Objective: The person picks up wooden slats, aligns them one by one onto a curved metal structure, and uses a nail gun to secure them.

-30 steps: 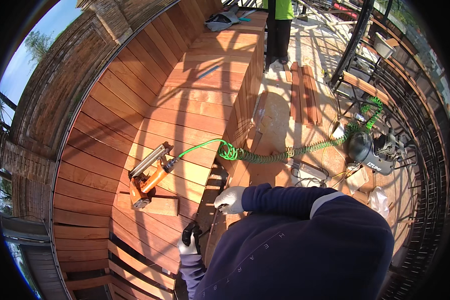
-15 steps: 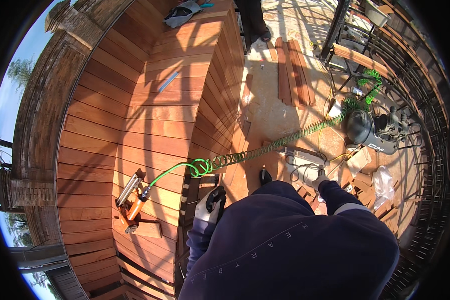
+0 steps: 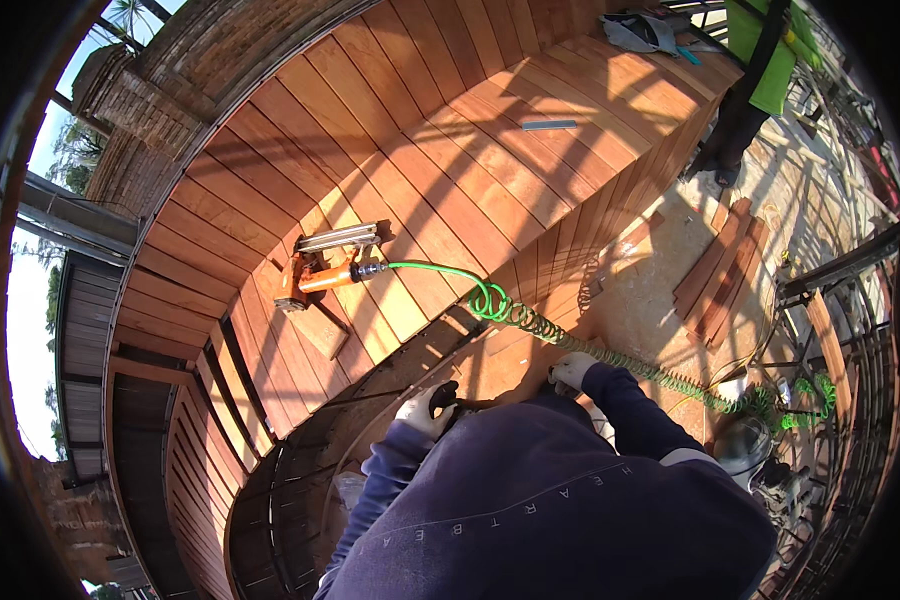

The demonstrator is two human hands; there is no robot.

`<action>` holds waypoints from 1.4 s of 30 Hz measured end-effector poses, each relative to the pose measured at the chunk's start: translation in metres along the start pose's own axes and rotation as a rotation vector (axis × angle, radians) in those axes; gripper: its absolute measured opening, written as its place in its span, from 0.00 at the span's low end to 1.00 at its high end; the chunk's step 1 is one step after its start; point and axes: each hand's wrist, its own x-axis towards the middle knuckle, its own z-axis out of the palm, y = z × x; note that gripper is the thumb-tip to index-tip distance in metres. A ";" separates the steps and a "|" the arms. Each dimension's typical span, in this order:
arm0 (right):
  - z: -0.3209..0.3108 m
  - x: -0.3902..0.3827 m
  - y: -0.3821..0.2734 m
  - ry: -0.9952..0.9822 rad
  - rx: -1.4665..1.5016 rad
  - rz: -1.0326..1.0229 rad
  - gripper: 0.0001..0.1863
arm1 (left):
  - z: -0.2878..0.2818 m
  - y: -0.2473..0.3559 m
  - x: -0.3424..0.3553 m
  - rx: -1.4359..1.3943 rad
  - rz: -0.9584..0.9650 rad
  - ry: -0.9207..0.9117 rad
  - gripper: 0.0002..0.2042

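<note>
- Wooden bench (image 3: 480, 205) bends across the left and top of what we see, with its front edge just past our hands.
- Our left hand (image 3: 427, 410) wears a white and black glove, and its fingers are curled. We cannot tell if it grips something.
- Our right hand (image 3: 572, 372) wears a white glove too, and it is right near the green coil hose (image 3: 620, 358) in our view. Its fingertips are hard to see – we cannot tell if they are open or closed.
- On the seat we see an orange nail gun (image 3: 322, 277), lying on its side and joined to the hose.
- By its nose we see a short loose board (image 3: 315, 327).
- Farther up the seat we spot a thin blue strip (image 3: 549, 125) and, near the far end, a gray bag (image 3: 640, 34).
- On the floor to our right lie some long brown boards (image 3: 722, 272) – near them stands a person in a bright green top (image 3: 770, 75).
</note>
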 end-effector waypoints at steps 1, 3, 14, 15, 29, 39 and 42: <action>-0.014 -0.002 -0.034 -0.109 0.051 -0.002 0.14 | -0.003 -0.002 -0.006 -0.003 -0.067 0.014 0.22; -0.031 -0.004 -0.095 -0.156 -0.222 -0.245 0.14 | -0.003 -0.015 -0.022 -0.061 -0.086 0.102 0.22; 0.068 0.016 -0.325 0.242 -0.355 -1.230 0.15 | -0.020 -0.090 -0.095 -0.269 -0.279 0.490 0.22; 0.077 0.018 -0.347 0.279 -0.376 -1.216 0.18 | -0.019 -0.098 -0.101 -0.298 -0.300 0.496 0.22; 0.101 0.142 -0.448 0.467 -1.247 -1.162 0.27 | 0.034 -0.108 -0.178 -0.506 -0.691 1.001 0.23; 0.061 0.164 -0.439 0.424 -1.273 -1.366 0.34 | 0.144 -0.083 -0.111 -0.662 -0.798 0.925 0.23; 0.043 0.164 -0.439 0.440 -1.269 -1.292 0.34 | 0.188 -0.093 -0.112 -0.683 -0.929 0.960 0.20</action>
